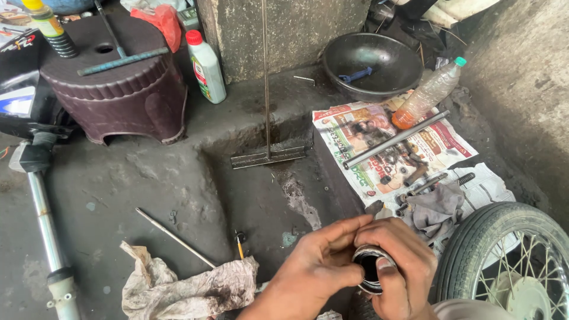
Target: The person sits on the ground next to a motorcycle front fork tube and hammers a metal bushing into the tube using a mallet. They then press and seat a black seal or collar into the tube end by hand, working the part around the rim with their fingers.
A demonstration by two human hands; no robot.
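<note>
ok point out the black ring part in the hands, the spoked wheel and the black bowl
black ring part (370,268), head view, on its dark inner bore
spoked wheel (474,237), head view, on the tyre tread
black bowl (385,62), head view, on the bare inside wall

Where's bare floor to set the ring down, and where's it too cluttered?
Both hands, left and right, grip the ring. Bare concrete lies between the stool, the fork tube and the thin rod; another patch sits below the T-bar tool. Crowded: the newspaper with parts, the grey cloth, the wheel.
</note>
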